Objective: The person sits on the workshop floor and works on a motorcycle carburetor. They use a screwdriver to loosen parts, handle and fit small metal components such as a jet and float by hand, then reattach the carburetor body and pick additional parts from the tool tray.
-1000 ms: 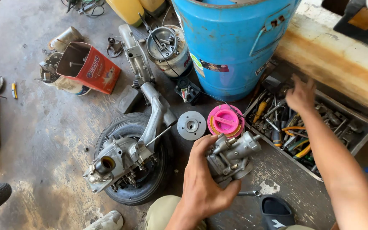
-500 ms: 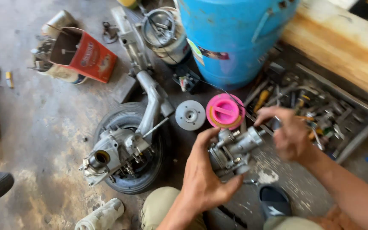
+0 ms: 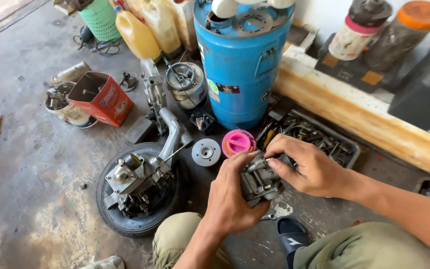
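Fingers of the left hand [image 3: 232, 199] wrap the grey carburetor [image 3: 260, 182], held above the concrete floor [image 3: 31, 164] beside a pink cap [image 3: 238, 142]; right hand [image 3: 307, 167] fingertips pinch a small fitting on its top, apparently mid-adjustment, which next needs steady, careful turning.

Carburetor [image 3: 261, 182] underside behind left hand [image 3: 232, 197]; tray [image 3: 347, 147] tools indistinct.

We see a small grey metal carburettor [image 3: 261, 180], grimy, tilted, held off the concrete floor [image 3: 36, 169], near the scene's middle.
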